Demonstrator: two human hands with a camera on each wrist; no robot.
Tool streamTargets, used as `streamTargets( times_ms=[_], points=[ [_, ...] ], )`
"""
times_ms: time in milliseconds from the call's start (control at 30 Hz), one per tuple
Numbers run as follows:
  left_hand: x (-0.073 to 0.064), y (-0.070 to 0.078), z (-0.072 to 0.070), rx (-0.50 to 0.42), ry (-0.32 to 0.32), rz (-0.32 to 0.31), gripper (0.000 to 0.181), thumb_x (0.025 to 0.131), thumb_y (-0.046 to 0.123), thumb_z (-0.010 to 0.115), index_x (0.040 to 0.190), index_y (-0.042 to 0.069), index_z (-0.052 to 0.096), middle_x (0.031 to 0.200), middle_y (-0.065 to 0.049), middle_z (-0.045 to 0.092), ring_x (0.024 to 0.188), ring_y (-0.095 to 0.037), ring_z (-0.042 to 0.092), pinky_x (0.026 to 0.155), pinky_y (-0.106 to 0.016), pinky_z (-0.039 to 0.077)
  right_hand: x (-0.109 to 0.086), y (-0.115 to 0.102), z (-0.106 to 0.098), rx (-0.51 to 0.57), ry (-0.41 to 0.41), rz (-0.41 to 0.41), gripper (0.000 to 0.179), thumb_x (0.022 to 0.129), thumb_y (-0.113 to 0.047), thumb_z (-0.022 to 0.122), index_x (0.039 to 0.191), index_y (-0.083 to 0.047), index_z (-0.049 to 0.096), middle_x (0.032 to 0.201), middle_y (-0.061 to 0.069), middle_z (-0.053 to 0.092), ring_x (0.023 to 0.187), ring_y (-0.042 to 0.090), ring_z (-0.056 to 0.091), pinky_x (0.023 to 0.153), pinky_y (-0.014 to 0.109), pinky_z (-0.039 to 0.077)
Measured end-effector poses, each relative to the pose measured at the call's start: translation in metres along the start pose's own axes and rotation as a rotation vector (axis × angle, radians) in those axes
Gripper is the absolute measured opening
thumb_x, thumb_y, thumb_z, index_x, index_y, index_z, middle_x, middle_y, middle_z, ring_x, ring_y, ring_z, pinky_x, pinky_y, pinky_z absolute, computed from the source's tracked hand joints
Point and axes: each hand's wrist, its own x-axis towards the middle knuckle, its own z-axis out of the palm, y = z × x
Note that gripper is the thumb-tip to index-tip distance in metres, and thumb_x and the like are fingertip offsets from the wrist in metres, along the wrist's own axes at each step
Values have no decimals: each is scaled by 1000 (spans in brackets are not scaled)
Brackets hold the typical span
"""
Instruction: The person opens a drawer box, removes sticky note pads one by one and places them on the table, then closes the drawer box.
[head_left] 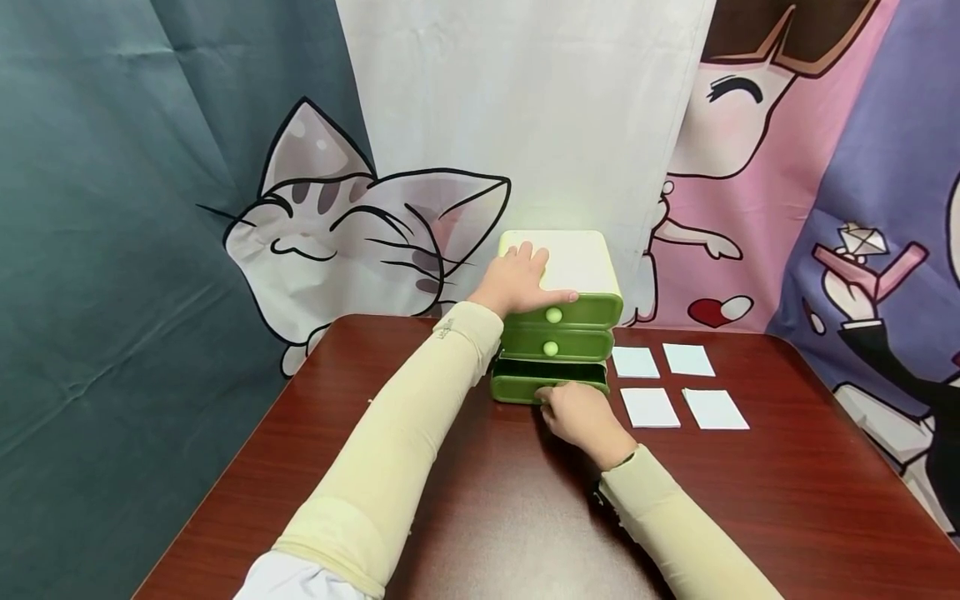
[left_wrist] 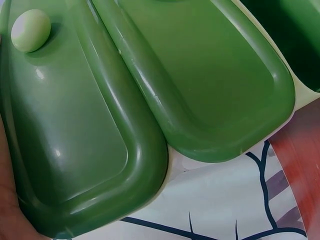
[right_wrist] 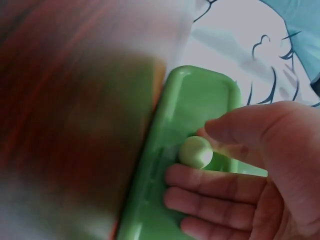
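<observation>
A small three-drawer cabinet (head_left: 581, 258) with a white top and green drawer fronts stands on the table. My left hand (head_left: 517, 282) rests on its top with fingers spread, the thumb along the front edge. Round light green knobs mark the top drawer (head_left: 592, 312) and middle drawer (head_left: 588, 344), both pushed in. The bottom drawer (head_left: 517, 390) is pulled partly out, and its dark inside shows. My right hand (head_left: 581, 417) is at its front; in the right wrist view, thumb and fingers close around the pale green knob (right_wrist: 195, 152).
Several square white paper pads, among them a near one (head_left: 649, 408) and a far one (head_left: 688, 360), lie right of the cabinet on the reddish-brown table (head_left: 315, 492). Behind hangs a cartoon-printed cloth (head_left: 525, 108).
</observation>
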Motion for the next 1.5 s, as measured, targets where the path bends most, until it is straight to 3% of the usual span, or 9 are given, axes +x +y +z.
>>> streamTargets(
  times_ms=[200,433,833,1067,1233,1400,1500],
  points=[
    [0,1,-1,6,-6,-3,86,81,90,39,124,17,50,121,-7,50,106,-25,52,82,-42,51,4,12,7,55,2,12,25,85,-14,73,109,-13,75,86,8,73,80,32,71,70,49,55],
    [0,1,1,-2,-3,-5,84,81,90,40,122,17,51,120,-7,50,105,-26,53,82,-42,51,7,25,14,177,-59,71,37,89,-19,72,126,-13,70,110,11,74,100,35,70,87,50,52],
    [-1,-1,-1,-6,-10,-6,83,81,90,40,121,17,51,119,-7,51,102,-25,53,80,-42,51,12,28,20,184,-67,73,39,91,-20,71,129,-12,68,111,13,73,101,35,69,88,51,52],
    [0,-2,0,0,-60,-7,92,81,90,39,136,17,48,129,-10,49,111,-29,53,85,-43,51,11,29,26,170,-34,70,41,89,-21,71,130,-15,68,116,12,72,104,34,69,88,51,51],
    [-1,-3,2,-5,-80,-8,94,81,90,38,139,17,47,131,-11,49,115,-30,52,87,-43,51,9,31,30,187,-34,60,44,89,-20,71,133,-15,67,117,14,71,106,35,68,90,52,51],
    [-6,-7,-1,-72,-105,-1,91,88,85,34,141,13,50,139,-13,51,129,-29,49,102,-46,44,0,38,19,293,-98,32,53,91,-18,70,143,-17,58,109,17,73,96,32,71,84,51,53],
    [-13,-14,-3,-149,-51,-10,82,96,75,32,148,13,46,151,-12,47,140,-27,42,113,-43,34,-9,50,2,389,-121,31,46,94,-19,69,139,-16,62,102,10,75,94,25,71,84,49,53]
  ],
)
